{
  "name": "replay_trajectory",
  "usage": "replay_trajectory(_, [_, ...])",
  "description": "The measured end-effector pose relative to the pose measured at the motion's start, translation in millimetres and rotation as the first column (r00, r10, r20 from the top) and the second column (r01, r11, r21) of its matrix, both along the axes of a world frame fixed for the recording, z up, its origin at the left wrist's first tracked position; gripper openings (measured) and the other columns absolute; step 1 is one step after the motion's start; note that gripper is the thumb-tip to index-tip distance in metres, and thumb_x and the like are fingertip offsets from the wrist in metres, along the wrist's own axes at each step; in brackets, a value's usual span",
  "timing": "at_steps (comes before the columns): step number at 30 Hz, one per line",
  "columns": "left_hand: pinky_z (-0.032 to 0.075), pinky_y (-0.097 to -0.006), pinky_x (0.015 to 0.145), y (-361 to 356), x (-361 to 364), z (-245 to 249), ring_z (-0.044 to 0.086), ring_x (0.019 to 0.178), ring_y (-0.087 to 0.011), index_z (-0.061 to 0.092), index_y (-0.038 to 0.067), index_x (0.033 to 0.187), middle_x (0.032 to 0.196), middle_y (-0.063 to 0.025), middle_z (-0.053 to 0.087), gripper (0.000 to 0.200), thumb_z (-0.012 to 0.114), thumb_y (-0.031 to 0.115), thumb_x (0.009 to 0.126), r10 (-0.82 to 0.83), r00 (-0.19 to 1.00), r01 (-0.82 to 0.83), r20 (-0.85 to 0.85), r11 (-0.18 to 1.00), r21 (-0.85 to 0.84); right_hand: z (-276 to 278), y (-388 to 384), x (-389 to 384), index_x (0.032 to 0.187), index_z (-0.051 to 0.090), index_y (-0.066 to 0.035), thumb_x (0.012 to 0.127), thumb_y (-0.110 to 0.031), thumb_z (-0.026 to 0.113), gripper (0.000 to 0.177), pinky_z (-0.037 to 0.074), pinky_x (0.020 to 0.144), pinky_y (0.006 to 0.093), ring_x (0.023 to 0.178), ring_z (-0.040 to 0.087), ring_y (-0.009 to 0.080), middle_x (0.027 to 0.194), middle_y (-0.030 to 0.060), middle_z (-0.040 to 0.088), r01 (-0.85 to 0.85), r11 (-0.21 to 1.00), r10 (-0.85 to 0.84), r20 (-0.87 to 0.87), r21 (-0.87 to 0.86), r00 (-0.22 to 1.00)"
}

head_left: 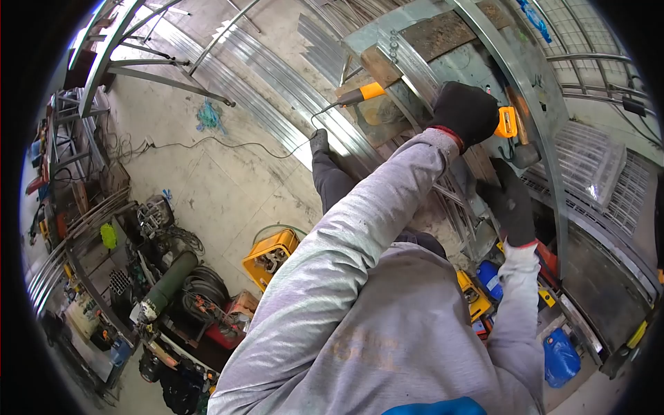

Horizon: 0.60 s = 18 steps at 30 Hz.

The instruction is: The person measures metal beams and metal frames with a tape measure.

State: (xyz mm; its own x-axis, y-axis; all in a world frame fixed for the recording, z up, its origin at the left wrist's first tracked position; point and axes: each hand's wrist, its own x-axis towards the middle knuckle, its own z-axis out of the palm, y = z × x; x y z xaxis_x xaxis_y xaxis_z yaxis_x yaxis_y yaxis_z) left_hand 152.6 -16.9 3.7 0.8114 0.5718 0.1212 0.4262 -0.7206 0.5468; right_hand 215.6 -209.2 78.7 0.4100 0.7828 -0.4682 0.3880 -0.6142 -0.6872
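In the head view, the left hand (465, 111) is seen in a black glove at the end of a grey sleeve, raised over a workpiece of metal and wood. It is clenched around an orange tool (506, 122), which is held just beside a curved metal rail (546, 138) and above a wooden board (443, 34).

The right hand (513, 202), also gloved in black, is laid lower down against the metal bars (463, 200) of the frame, near the left hand. Whether it is gripping them or only resting there cannot be told.

An orange-handled tool (363, 92) is left lying on the edge of the workpiece, well apart from both hands.

Below, a concrete floor (221, 187) is seen, with a thin cable (207, 145) trailed across it. A yellow case (270, 256) is set on the floor near the person's leg, a green cylinder (169, 280) is laid among clutter at the left, and a blue container (560, 356) is placed at the lower right.
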Motion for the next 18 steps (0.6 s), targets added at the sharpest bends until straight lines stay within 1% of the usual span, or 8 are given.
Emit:
replay_trajectory(1, [0.058, -0.0472, 0.067, 1.8, 3.0, 0.6, 0.076, 0.068, -0.0333, 0.081, 0.012, 0.084, 0.075, -0.0132, 0.075, 0.033, 0.065, 0.039, 0.094, -0.006, 1.0, 0.006, -0.003, 1.0, -0.002, 5.3, -2.8, -5.7, 0.143, 0.062, 0.001, 0.087, -0.02, 0.081, 0.062, 0.059, 0.09, 0.039, 0.104, 0.076, 0.0275, 0.124, 0.0192, 0.075, 0.04, 0.993, -0.013, 0.234, -0.11, 0.972])
replay_trajectory(2, [0.059, -0.0485, 0.068, 2.4, 6.4, -0.9, 0.076, 0.071, -0.0343, 0.081, 0.012, 0.085, 0.078, -0.0135, 0.076, 0.033, 0.064, 0.039, 0.094, -0.002, 0.999, 0.0, -0.046, 0.999, -0.049, -15.7, -18.7, -9.5, 0.149, 0.058, -0.003, 0.082, -0.018, 0.087, 0.074, 0.058, 0.092, 0.041, 0.112, 0.074, 0.0307, 0.128, 0.0211, 0.073, -0.255, 0.962, 0.166, 0.533, 0.098, 0.83])
replay_trajectory(3, [0.059, -0.0498, 0.07, 3.4, 8.7, -1.6, 0.077, 0.074, -0.0353, 0.082, 0.012, 0.086, 0.081, -0.0138, 0.078, 0.033, 0.064, 0.038, 0.094, -0.002, 0.996, -0.007, -0.092, 0.995, -0.095, -32.3, -29.1, -6.4, 0.149, 0.058, -0.003, 0.082, -0.018, 0.087, 0.074, 0.058, 0.092, 0.041, 0.112, 0.074, 0.0307, 0.128, 0.0211, 0.073, -0.248, 0.964, 0.161, 0.528, 0.098, 0.834])
replay_trajectory(5, [0.059, -0.0508, 0.071, 3.4, 9.0, -0.8, 0.078, 0.077, -0.0357, 0.082, 0.012, 0.087, 0.083, -0.0138, 0.078, 0.032, 0.063, 0.037, 0.093, -0.009, 0.995, -0.003, -0.101, 0.994, -0.112, -43.1, -28.6, -15.2, 0.152, 0.056, -0.006, 0.078, -0.016, 0.09, 0.083, 0.057, 0.091, 0.0435, 0.109, 0.072, 0.0345, 0.125, 0.0181, 0.073, -0.224, 0.965, 0.07, 0.691, 0.136, 0.719])
replay_trajectory(9, [0.059, -0.0517, 0.073, 3.4, 10.4, -0.2, 0.079, 0.08, -0.036, 0.083, 0.012, 0.089, 0.087, -0.0138, 0.08, 0.031, 0.063, 0.036, 0.092, 0.004, 0.992, -0.017, -0.124, 0.994, -0.111, -45.6, -29.5, -12.8, 0.144, 0.061, -0.006, 0.077, -0.009, 0.081, 0.07, 0.057, 0.09, 0.0466, 0.106, 0.071, 0.0376, 0.123, 0.0164, 0.072, -0.212, 0.972, 0.087, 0.689, 0.099, 0.72])
replay_trajectory(12, [0.056, -0.0476, 0.072, 2.7, 12.2, -0.1, 0.079, 0.083, -0.0314, 0.084, 0.015, 0.091, 0.089, -0.01, 0.081, 0.023, 0.068, 0.031, 0.09, -0.009, 0.982, -0.007, -0.187, 0.996, -0.088, -46.1, -30.6, -11.7, 0.141, 0.063, -0.006, 0.077, -0.01, 0.079, 0.066, 0.056, 0.089, 0.0473, 0.105, 0.07, 0.0382, 0.125, 0.0178, 0.072, -0.235, 0.97, 0.115, 0.729, 0.065, 0.675])
replay_trajectory(16, [0.057, -0.0476, 0.073, 4.0, 12.8, 3.2, 0.079, 0.084, -0.0313, 0.084, 0.015, 0.092, 0.09, -0.01, 0.081, 0.023, 0.068, 0.032, 0.09, -0.012, 0.985, -0.004, -0.174, 0.996, -0.092, -52.1, -36.6, 1.2, 0.142, 0.062, -0.004, 0.077, -0.012, 0.078, 0.067, 0.057, 0.094, 0.0477, 0.112, 0.07, 0.0412, 0.129, 0.0194, 0.071, -0.242, 0.969, 0.132, 0.706, 0.058, 0.696])
replay_trajectory(18, [0.061, -0.0506, 0.076, 3.7, 15.4, 6.8, 0.079, 0.082, -0.0364, 0.084, 0.012, 0.092, 0.087, -0.014, 0.08, 0.03, 0.066, 0.036, 0.09, 0.003, 0.99, -0.017, -0.137, 0.995, -0.097, -49.1, -36.2, 14.1, 0.146, 0.059, 0.0, 0.078, -0.01, 0.075, 0.07, 0.056, 0.102, 0.0472, 0.119, 0.069, 0.0433, 0.136, 0.0237, 0.069, -0.187, 0.982, 0.163, 0.511, -0.005, 0.844])
